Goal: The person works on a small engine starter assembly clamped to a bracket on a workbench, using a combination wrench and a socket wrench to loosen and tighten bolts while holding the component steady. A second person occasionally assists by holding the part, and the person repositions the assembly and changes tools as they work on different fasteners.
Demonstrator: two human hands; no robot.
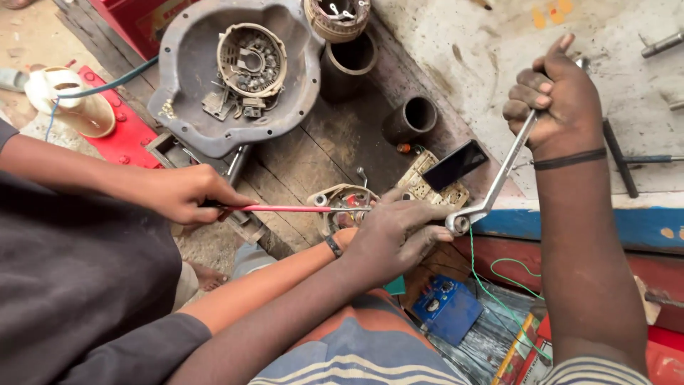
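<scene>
While my right hand (552, 100) is clenched around the upper shaft of a ring spanner (499, 175), my left hand (395, 232) lies over the small metal part (343, 207) at the bench edge, fingers curled and pressing beside the spanner's ring end, seemingly to steady it against the turn; the part sits between my left hand and a co-worker's hand (187, 192), which grips a red-shafted screwdriver (285, 208) pointed into it, perhaps bracing it; a second hand of theirs reaches in beneath mine; behind, a grey housing (182, 78), two short metal tubes (410, 117) and a dark phone (456, 164) rest on the wooden bench (313, 146).
</scene>
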